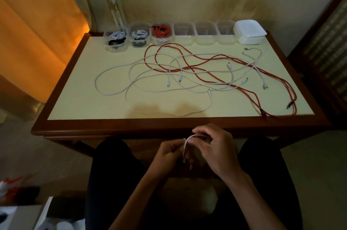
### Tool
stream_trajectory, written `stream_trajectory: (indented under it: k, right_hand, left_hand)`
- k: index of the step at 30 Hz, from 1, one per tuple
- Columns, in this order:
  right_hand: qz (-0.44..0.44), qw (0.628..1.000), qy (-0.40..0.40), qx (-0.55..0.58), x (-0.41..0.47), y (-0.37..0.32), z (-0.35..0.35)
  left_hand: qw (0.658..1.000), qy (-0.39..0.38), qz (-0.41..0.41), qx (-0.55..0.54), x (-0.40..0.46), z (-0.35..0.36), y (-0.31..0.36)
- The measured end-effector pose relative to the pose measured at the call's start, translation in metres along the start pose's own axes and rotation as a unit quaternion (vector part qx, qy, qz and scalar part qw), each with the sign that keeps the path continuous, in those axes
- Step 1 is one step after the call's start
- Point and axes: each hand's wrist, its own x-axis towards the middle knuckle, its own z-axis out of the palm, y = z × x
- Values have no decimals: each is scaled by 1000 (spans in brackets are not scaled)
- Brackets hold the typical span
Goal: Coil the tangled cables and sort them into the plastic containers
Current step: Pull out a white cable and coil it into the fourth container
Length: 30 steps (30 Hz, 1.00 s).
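Below the table's front edge, over my lap, my left hand [168, 151] and my right hand [216, 149] both grip a small coil of white cable [185, 145] between them. On the table [75, 98] lies a tangle of several white cables [131, 64] crossed with red cables [206, 59]. Along the far edge stand clear plastic containers: two [115, 41] [139, 37] hold white and dark coiled cables, a third [161, 32] holds a red coil, and three [205, 32] to the right are empty.
A stack of white lids [249, 32] sits at the far right of the container row. The table has a dark wooden rim [112, 126]. An orange curtain [37, 32] hangs at left; a wooden frame [328, 51] stands at right. My knees flank my hands.
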Motion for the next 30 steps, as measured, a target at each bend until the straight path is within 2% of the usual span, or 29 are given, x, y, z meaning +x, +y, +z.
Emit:
stream_trajectory:
  k: [3,6,9,14,17,20,23,25,27,30]
  right_hand:
    - [-10,1000,17,2,3,5,-3]
    - [-16,1000,16,-3,1,8,0]
    - [-4,1000,18,14,0,10,1]
    - [29,998,13,56,0,14,1]
    - [44,996,1,80,1,14,4]
    - [34,995,-13,98,-2,17,5]
    - [44,992,-45,108,-7,19,9]
    - [43,989,-76,115,-12,18,15]
    - [55,982,-137,115,-18,13,20]
    - [110,956,-256,90,-32,5,24]
  left_hand:
    - [994,-28,-40,-97,-4,5,4]
    - [995,-32,-60,-73,-3,13,1]
    - [998,-38,-37,-35,-4,16,1]
    - [998,-48,-8,-35,-2,10,-2]
    - [996,-64,9,-57,-2,8,-4]
    - [988,-73,15,-132,-4,7,-1]
    - [959,-75,0,-274,-6,7,9]
    - [919,-59,-23,-389,-5,7,16]
    - [880,-37,-37,-473,0,2,22]
    - [849,24,-3,-528,11,-15,30]
